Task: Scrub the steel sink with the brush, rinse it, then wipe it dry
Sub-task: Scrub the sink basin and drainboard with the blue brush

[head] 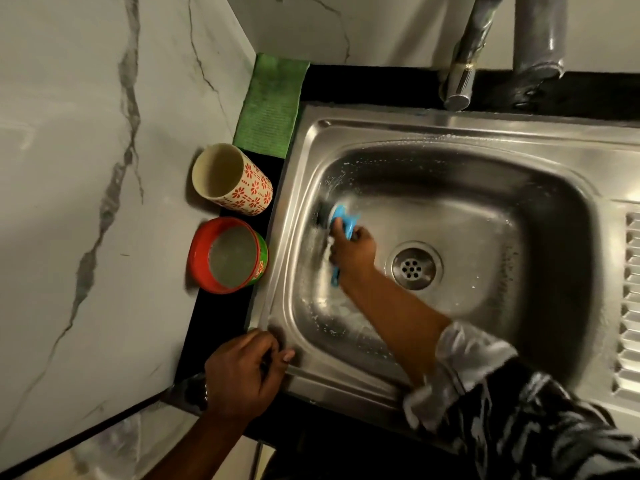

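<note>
Brush (343, 221) in right hand (353, 252), lengthwise front-to-back, bristles against sink (304, 275)

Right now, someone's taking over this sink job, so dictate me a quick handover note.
Right grip holds the blue brush against the sink's left wall, with suds around it.
Left grip rests on the sink's near left corner and holds nothing.
Green cloth lies on the counter at the back left. No water is seen from the tap.
Done: scrubbing is under way on the left side.
Left: finish scrubbing, rinse, wipe dry.
</note>
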